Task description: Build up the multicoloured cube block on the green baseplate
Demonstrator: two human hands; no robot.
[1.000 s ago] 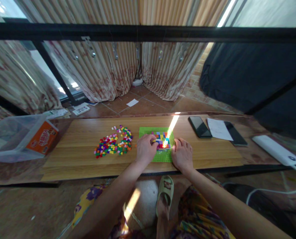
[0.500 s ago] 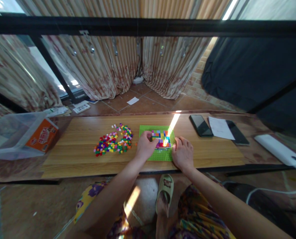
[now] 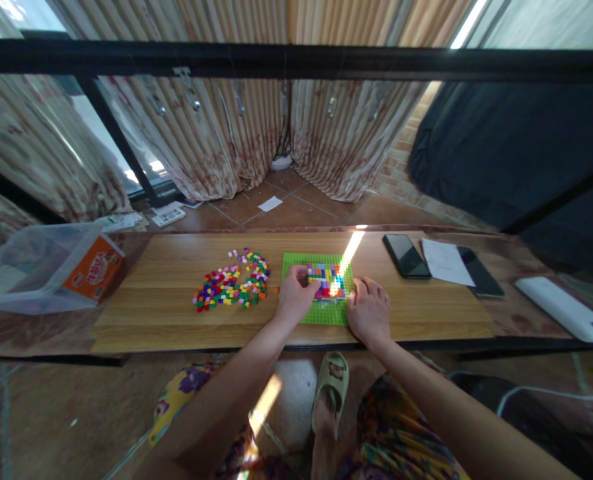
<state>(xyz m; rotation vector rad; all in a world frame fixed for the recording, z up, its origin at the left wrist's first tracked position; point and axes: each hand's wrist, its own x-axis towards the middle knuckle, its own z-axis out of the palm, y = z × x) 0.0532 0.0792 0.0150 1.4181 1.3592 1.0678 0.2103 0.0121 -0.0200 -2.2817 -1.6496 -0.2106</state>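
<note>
Left of centre in the frame, small loose multicoloured plastic bricks (image 3: 221, 285) lie scattered on the brown wood-grain table (image 3: 146, 287). Mid-frame, the left hand (image 3: 293, 293) touches the left side of the multicoloured brick patch (image 3: 327, 279) on the green studded baseplate (image 3: 326, 315) (whether its grip pinches a brick, I cannot tell); right of centre, the right hand (image 3: 369, 311) curls at the baseplate's right edge, its grip unclear too.

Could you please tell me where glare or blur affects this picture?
In the head view, a streak of sunlight crosses the table and green board, washing out some bricks; also in the head view, marks on the paper are too soft to read.
</note>
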